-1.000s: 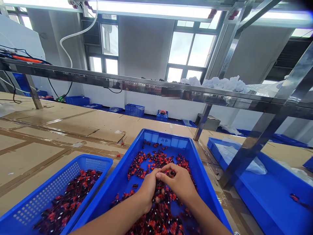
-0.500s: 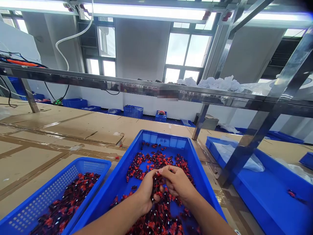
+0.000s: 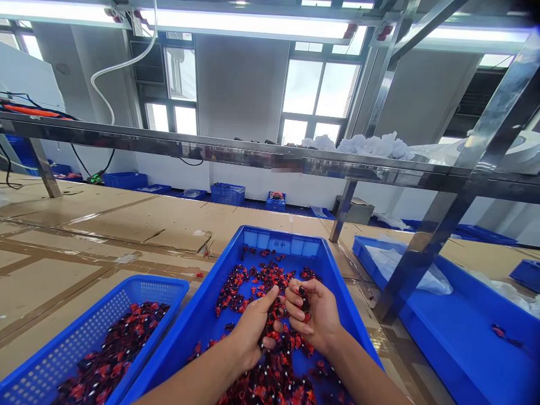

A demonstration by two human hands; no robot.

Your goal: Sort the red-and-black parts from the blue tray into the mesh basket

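My left hand (image 3: 252, 326) is closed around several small red-and-black pieces over the blue tray (image 3: 353, 314), its thumb pointing up and away from me. Just to its right, my right hand (image 3: 321, 315) pinches a small dark piece (image 3: 302, 291) between thumb and fingers, with a bit of red showing near its palm. The two hands are slightly apart. Beneath and beyond them, many loose red-and-black pieces (image 3: 237, 288) lie scattered in the tray, heaped thickest at the near end. My fingers hide much of what the left hand holds.
At the left stands a perforated blue basket (image 3: 46, 360) of similar pieces. A second blue tray (image 3: 447, 320) on the right holds a plastic bag (image 3: 422, 275) and a few pieces. A slanting metal post (image 3: 415, 259) rises between the trays. A metal rail (image 3: 236, 154) crosses ahead.
My right hand has moved right, away from the left one, and turned so that its palm and the dark piece show. My left hand stays nearly in place.
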